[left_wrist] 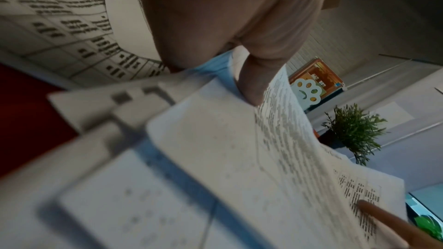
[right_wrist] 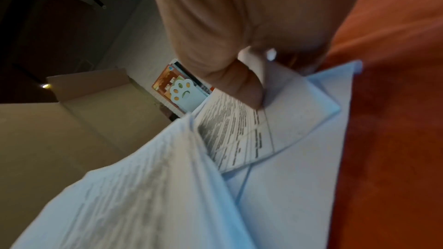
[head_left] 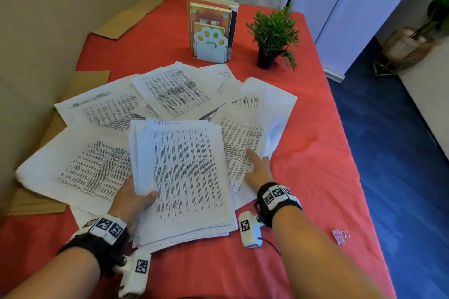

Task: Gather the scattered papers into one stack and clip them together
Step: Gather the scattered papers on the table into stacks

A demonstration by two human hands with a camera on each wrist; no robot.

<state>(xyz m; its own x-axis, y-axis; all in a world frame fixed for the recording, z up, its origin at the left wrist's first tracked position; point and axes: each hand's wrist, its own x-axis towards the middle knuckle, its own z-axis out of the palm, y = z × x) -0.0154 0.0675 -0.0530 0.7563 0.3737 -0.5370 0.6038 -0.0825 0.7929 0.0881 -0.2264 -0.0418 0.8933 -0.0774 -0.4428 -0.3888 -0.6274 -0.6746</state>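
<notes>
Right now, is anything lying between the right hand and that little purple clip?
Nothing visible does. The clip lies alone on bare red cloth, to the right of the right hand, which pinches a loose sheet.

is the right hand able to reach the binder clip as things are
Probably yes: the binder clip lies uncovered on bare red tablecloth, close on that side, though the right hand is pinching a loose sheet and must release it.
</notes>
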